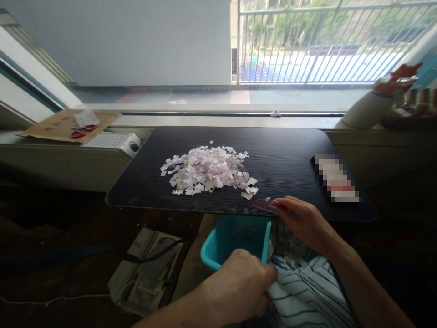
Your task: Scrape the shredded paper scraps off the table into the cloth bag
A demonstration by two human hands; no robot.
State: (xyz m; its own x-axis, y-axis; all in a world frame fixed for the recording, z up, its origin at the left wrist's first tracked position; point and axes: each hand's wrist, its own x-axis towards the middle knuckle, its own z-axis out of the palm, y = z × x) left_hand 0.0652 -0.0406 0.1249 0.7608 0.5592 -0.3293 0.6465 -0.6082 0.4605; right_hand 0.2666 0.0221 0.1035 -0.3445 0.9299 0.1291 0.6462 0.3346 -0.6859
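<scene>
Hundreds of small paper scraps (210,168), mostly square-cut with crisp edges and tinted white, cream and pale pink, are heaped in a loose, flaky mound on the black bench (280,155), left of its middle. The bench top is finely grained like wood, and its corners are rounded. At the near edge, a thin, translucent pink piece (262,205), flat and tapered to a rounded tip, is pinched by the right hand (300,218); its grip is closed on the piece, and a few stray scraps are seen beside it. A gathered edge of striped cloth (310,287), pale with dark wavy lines, is clenched by the left hand (244,280), whose grip is shut in a fist; more scraps are held in the folds of the cloth. Between the hands and the bench edge, a turquoise plastic bin (208,253) with a smooth, rounded rim is placed. On the left sill, red-handled scissors (83,131) are laid on a brown paper sheet (44,125), where dark printed characters are borne but cannot be read. Beside them a white ribbed box (114,142) is set. On the bench's right, an oblong item (336,177) is pixelated, so any lettering is hidden.
</scene>
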